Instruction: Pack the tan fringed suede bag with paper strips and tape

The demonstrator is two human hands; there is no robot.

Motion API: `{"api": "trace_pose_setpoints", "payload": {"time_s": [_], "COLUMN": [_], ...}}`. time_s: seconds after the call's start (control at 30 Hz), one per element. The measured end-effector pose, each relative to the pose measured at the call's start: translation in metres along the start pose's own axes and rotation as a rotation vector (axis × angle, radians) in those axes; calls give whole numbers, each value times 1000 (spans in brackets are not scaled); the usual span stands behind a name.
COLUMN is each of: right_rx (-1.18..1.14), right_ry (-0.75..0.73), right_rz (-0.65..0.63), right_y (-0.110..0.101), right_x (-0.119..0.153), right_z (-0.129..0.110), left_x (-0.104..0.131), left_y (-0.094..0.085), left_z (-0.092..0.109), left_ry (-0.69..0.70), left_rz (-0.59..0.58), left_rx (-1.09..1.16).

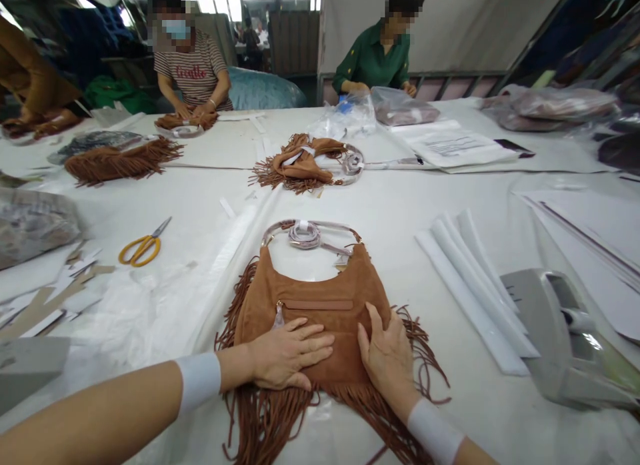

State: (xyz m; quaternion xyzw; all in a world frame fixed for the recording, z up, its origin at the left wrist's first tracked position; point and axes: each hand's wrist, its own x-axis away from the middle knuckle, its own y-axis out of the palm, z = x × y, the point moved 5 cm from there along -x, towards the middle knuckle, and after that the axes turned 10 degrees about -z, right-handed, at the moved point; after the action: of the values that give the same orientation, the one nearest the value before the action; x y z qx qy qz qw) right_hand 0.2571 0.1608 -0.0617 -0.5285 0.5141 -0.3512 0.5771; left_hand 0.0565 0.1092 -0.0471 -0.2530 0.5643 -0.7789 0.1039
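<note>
Brown fringed bag (307, 290) lies on white table (380, 212), strap (304, 236) coiled, handle (333, 224) wrapped, body uncovered, fringe (270, 422) loose; left hand (287, 354) open flat on it, right hand (389, 352) open, fingers bent, gripping nothing.

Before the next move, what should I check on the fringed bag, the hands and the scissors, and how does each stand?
1. Left hand flat on the bag's front: ok. Left hand, bag.
2. Right hand touching the bag: ok.
3. Scissors away from both hands: ok.
4. Wrapped coil within the handle loop: ok.
5. Fringe lying neatly: not ok, strands splayed.
6. Bag's underside unmarked: cannot tell, hidden.
</note>
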Motion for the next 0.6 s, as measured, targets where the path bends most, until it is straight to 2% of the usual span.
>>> {"api": "trace_pose_setpoints", "payload": {"time_s": [0.2,0.33,0.43,0.53,0.6], "right_rx": [-17,-29,-3,60,95], "right_ry": [33,41,56,59,-5], "right_rz": [-2,9,27,58,75], "right_y": [7,6,5,-1,-6], "right_x": [-5,-3,1,3,0], "right_z": [4,3,3,3,-2], "left_x": [-5,-10,-15,-20,-22], "left_y": [7,1,-3,0,3], "left_z": [-7,1,8,11,11], "left_ry": [7,-14,-69,-71,-56], "left_rz": [26,57,127,178,186], "left_rx": [-49,-65,-66,-90,-116]}}
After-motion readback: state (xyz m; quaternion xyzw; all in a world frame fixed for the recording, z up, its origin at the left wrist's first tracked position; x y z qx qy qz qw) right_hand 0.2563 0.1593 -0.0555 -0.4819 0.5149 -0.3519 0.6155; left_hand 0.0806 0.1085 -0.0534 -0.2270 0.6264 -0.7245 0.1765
